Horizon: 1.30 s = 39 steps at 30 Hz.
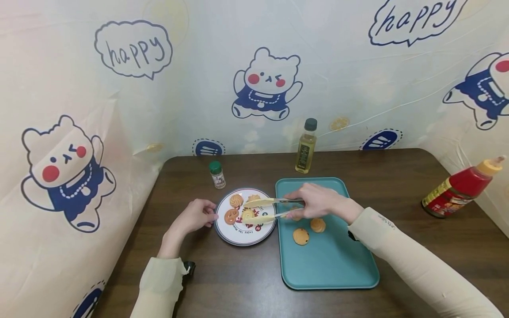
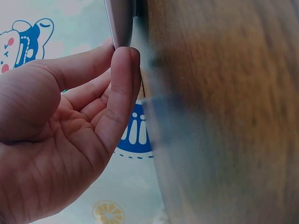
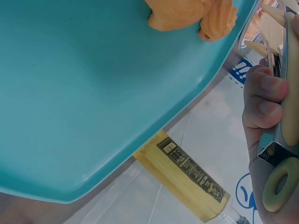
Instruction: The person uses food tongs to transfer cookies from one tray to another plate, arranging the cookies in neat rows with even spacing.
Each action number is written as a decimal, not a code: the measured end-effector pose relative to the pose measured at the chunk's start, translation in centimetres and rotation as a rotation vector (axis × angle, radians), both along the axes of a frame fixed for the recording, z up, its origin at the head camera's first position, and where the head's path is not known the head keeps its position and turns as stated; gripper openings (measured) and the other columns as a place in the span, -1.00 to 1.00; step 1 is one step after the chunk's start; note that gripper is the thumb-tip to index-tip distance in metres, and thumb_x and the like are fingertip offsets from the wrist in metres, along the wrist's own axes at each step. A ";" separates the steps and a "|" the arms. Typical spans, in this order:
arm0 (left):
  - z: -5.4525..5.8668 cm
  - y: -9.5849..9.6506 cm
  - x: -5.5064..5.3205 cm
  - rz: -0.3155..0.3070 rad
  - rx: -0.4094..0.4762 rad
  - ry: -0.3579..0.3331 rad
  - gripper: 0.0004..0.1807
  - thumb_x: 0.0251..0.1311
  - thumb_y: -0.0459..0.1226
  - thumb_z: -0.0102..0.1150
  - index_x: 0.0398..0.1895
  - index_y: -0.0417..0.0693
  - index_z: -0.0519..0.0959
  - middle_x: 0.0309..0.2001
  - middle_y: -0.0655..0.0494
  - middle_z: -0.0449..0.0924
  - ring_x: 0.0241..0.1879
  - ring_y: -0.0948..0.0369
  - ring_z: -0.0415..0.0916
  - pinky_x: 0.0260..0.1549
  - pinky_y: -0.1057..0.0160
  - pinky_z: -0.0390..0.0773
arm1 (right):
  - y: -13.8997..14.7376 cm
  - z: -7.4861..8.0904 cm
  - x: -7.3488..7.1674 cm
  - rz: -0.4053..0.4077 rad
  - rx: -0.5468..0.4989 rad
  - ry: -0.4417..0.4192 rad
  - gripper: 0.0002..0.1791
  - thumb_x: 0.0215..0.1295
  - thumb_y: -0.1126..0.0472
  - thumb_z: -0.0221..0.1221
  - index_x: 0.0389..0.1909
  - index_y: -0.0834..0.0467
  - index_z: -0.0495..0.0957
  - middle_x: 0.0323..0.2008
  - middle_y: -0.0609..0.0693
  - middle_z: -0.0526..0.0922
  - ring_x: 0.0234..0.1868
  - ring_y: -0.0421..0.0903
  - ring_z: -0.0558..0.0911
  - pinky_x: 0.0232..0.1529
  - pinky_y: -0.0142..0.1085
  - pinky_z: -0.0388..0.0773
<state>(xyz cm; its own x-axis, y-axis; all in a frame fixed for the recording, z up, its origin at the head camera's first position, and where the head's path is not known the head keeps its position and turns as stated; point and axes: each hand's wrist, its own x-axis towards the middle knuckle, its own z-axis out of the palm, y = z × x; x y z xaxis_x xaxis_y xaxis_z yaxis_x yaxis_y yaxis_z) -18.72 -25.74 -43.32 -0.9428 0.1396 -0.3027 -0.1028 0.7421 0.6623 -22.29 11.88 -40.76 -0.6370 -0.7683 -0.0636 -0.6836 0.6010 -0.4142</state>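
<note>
My left hand (image 1: pixel 197 215) pinches the left rim of a round white plate (image 1: pixel 242 240) between thumb and fingers. In the left wrist view the plate's edge (image 2: pixel 120 25) sits at the fingertips. My right hand (image 1: pixel 314 201) grips a pair of tongs (image 1: pixel 280 200) with pale yellow tips, reaching from the tray across the plate. The tips are spread, and a small yellow cookie (image 1: pixel 248 214) shows between them; I cannot tell whether they touch it. Also on the plate are a swirl cookie (image 1: pixel 236 201), a round brown cookie (image 1: pixel 231 217) and another cookie partly behind the upper tip.
A teal tray (image 1: pixel 330 265) right of the plate bears a chocolate-chip cookie (image 1: pixel 301 236), a swirl cookie (image 1: pixel 318 225) and one partly hidden under the tongs. Behind stand a green-capped shaker (image 1: pixel 217 175) and an oil bottle (image 1: pixel 305 148). A red sauce bottle (image 1: pixel 457 190) is at right.
</note>
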 end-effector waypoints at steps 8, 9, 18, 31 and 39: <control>-0.1 -0.1 0.0 -0.001 0.009 0.004 -0.63 0.27 -0.36 0.29 0.11 -0.35 0.55 -0.31 -0.03 0.56 -0.41 0.16 0.58 -0.29 0.20 0.68 | 0.3 0.4 0.0 -0.002 -0.007 0.022 -0.30 0.26 -0.23 0.28 0.26 0.15 0.54 -0.78 -0.19 0.34 -0.77 -0.31 0.07 -0.67 -0.36 0.11; -0.1 -0.1 0.0 -0.001 0.009 0.005 -0.63 0.27 -0.36 0.29 0.11 -0.35 0.55 -0.31 -0.03 0.56 -0.41 0.16 0.58 -0.29 0.20 0.68 | 0.4 0.4 -0.1 -0.002 -0.006 0.026 -0.30 0.26 -0.24 0.28 0.26 0.14 0.55 -0.78 -0.19 0.33 -0.77 -0.31 0.06 -0.67 -0.37 0.11; -0.1 -0.1 0.1 -0.003 -0.001 0.010 -0.62 0.27 -0.34 0.30 0.11 -0.34 0.56 -0.32 -0.02 0.57 -0.41 0.15 0.58 -0.29 0.20 0.67 | 1.6 0.9 0.1 -0.009 -0.034 0.027 -0.31 0.26 -0.24 0.27 0.25 0.14 0.56 -0.77 -0.23 0.29 -0.77 -0.33 0.14 -0.69 -0.39 0.16; 0.1 -0.1 0.0 0.004 -0.002 -0.005 -0.61 0.27 -0.33 0.30 0.12 -0.31 0.56 -0.30 -0.02 0.57 -0.38 0.14 0.57 -0.25 0.19 0.66 | 6.0 1.7 0.9 -0.110 -0.049 0.044 -0.26 0.24 -0.29 0.26 0.23 0.17 0.56 -0.70 -0.25 0.16 -0.69 -0.32 0.15 -0.63 -0.39 0.09; 0.1 -0.1 0.1 0.003 -0.001 -0.003 -0.61 0.27 -0.33 0.30 0.13 -0.31 0.55 -0.29 -0.03 0.57 -0.38 0.13 0.58 -0.24 0.18 0.67 | 9.4 1.4 2.3 -0.166 -0.047 0.057 -0.22 0.24 -0.26 0.28 0.27 0.23 0.51 -0.71 -0.28 0.15 -0.70 -0.33 0.19 -0.66 -0.40 0.16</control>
